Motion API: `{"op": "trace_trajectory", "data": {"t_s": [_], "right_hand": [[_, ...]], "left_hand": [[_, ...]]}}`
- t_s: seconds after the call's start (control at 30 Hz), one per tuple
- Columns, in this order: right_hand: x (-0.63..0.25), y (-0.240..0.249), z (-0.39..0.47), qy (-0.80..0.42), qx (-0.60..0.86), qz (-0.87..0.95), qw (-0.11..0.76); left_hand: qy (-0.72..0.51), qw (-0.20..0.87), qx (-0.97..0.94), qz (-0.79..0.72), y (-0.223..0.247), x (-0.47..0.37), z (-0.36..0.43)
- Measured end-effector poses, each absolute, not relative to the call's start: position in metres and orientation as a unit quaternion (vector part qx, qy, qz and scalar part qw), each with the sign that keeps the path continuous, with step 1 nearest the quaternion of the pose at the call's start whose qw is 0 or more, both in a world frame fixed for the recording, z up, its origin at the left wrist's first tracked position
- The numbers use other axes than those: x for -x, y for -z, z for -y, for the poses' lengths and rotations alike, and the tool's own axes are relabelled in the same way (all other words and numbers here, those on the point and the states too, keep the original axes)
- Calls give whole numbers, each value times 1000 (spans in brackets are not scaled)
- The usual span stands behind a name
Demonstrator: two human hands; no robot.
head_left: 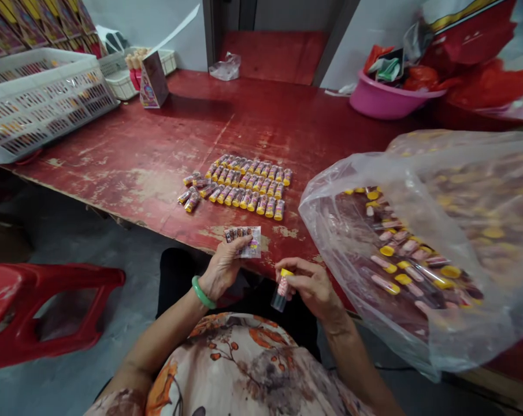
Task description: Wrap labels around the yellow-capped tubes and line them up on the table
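The right hand [315, 286] has its fingers pinched tight on a little clear tube [282, 286]. The tube has a yellow cap [286, 273] at the top and pink bits inside, and its clear end points down below the fingers. The left hand [223, 263] is just beside it, with its thumb pressed on top of a small sheet of stickers [255, 245] to hold it. The sheet sticks out past the thumb, over the edge of the red table [265, 127]. Behind the left fingers, on the wrist, is a green bangle [204, 293].

Just past the fingers of both hands, rows of wrapped tubes [248, 188] lie on the table, with yellow ends. A few lie crooked at the left end of the rows. To the right of the right fingers is a big see-through bag [460, 185] with lots of loose tubes [411, 254] in it. Well to the left of the left fingers, a red stool [62, 306] is on the floor.

Far past the fingers, a white basket [48, 104] and a paper stand [152, 81] are on the left, and a pink tub [386, 101] is on the right.
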State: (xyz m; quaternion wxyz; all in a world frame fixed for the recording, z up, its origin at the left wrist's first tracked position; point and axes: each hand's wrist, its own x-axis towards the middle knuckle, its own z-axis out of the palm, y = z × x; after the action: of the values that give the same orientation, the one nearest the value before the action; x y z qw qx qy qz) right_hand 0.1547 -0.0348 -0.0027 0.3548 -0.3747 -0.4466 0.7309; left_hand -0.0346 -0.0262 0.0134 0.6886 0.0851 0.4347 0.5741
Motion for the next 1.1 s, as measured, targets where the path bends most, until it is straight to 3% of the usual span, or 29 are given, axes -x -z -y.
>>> {"op": "trace_trajectory", "data": {"t_s": [0.2,0.33,0.4,0.53,0.6,1.1], "right_hand": [[-166,20,62,-785,349,478,185],[-180,18,65,-735,345,574,108],[-186,15,61,-704,367,584,167],[-183,7,52,-654,381,519,396],[-174,5,49,-629,367,507,462],[-129,24,49,-430,442,500,608]], "left_hand": [[-584,685,-90,-425,-9,33,27],[-591,676,-81,-433,-13,29,27],[-595,675,-82,-428,-15,27,28],[-609,674,-83,-410,-17,23,28],[-610,678,-73,-403,-17,21,28],[-580,700,63,-413,-13,15,26]]}}
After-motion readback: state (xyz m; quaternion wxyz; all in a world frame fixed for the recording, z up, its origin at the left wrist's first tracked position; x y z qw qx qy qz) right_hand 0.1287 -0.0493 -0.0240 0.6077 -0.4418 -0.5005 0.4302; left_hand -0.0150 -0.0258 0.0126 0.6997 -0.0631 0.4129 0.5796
